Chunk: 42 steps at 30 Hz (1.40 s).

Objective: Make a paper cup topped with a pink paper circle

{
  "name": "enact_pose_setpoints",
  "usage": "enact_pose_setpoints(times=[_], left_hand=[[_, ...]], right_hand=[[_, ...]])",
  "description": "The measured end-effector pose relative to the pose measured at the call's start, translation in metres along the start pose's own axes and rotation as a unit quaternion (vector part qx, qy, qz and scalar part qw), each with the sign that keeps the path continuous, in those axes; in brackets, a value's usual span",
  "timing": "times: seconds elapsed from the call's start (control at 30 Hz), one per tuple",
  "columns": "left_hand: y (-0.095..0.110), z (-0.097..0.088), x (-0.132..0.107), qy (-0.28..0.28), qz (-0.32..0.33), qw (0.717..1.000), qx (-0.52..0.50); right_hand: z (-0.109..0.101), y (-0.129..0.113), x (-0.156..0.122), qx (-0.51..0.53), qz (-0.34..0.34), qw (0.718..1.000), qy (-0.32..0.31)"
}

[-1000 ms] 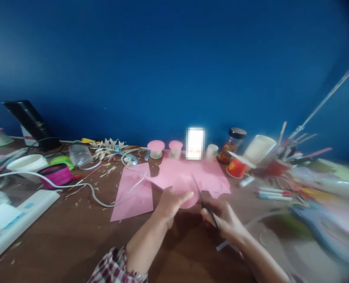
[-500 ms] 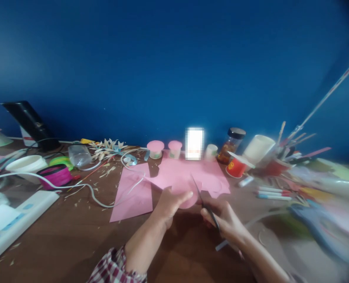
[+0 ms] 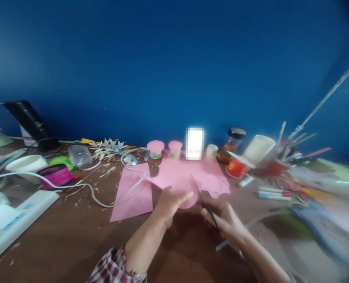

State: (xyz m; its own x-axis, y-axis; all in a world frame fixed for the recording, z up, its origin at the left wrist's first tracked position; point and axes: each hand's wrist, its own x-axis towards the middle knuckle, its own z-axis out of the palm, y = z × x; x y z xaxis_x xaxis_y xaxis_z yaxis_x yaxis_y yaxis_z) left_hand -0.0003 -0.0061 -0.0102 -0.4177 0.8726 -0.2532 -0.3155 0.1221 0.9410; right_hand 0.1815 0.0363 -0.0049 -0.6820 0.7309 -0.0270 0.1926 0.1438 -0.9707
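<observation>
My left hand (image 3: 170, 204) pinches a round-edged piece of pink paper (image 3: 187, 199), its thumb lying on top. My right hand (image 3: 221, 218) is closed around dark-handled scissors (image 3: 209, 212), whose blades point up and away along the right edge of that piece. Beyond the hands lies a larger pink sheet (image 3: 189, 169) with cut-out edges, and the held piece overlaps it in view. A second pink sheet (image 3: 133, 192) rests flat to the left. Behind stand two small cups with pink round tops (image 3: 156, 145) and a cup without one (image 3: 211, 151).
A white cable (image 3: 94, 196) loops across the left side near a power strip (image 3: 21, 220). A lidded jar (image 3: 231, 143), a red cup (image 3: 236, 167) and several markers (image 3: 274, 193) are at the right. A blurred bright rectangle (image 3: 194, 143) stands by the blue wall.
The pink paper beside the scissor blades has shifted slightly, and its round outline stands out more from the sheet behind. Both hands stay in nearly the same place.
</observation>
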Motion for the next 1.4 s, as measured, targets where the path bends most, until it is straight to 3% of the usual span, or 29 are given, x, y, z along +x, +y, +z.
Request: enact_pose_setpoints(times=[0.17,0.33,0.47,0.53,0.67,0.87,1.1,1.4], left_hand=[[0.006,0.001,-0.006,-0.020,-0.009,1.000,-0.023],[0.011,0.008,-0.016,-0.020,-0.064,0.992,-0.109],[0.008,0.016,-0.022,-0.116,-0.071,0.979,-0.151],[0.004,0.021,-0.023,-0.128,-0.048,0.976,-0.167],[-0.003,0.034,-0.023,-0.053,-0.001,0.976,-0.211],[-0.006,0.052,-0.022,0.062,-0.003,0.974,-0.217],[-0.009,0.065,-0.021,0.072,-0.015,0.971,-0.229],[-0.001,0.052,-0.026,0.070,-0.027,0.975,-0.207]], right_hand=[[0.002,-0.003,0.000,0.012,0.008,1.000,0.014],[0.010,-0.002,0.002,0.068,0.000,0.997,0.042],[0.013,0.004,0.003,0.116,0.004,0.988,0.101],[0.015,0.005,0.004,0.144,0.012,0.981,0.129],[0.023,-0.004,0.004,0.175,0.018,0.972,0.158],[0.036,-0.009,0.007,0.205,-0.001,0.966,0.159],[0.034,0.006,0.008,0.189,-0.037,0.967,0.166],[0.034,0.000,0.003,0.116,-0.040,0.981,0.153]])
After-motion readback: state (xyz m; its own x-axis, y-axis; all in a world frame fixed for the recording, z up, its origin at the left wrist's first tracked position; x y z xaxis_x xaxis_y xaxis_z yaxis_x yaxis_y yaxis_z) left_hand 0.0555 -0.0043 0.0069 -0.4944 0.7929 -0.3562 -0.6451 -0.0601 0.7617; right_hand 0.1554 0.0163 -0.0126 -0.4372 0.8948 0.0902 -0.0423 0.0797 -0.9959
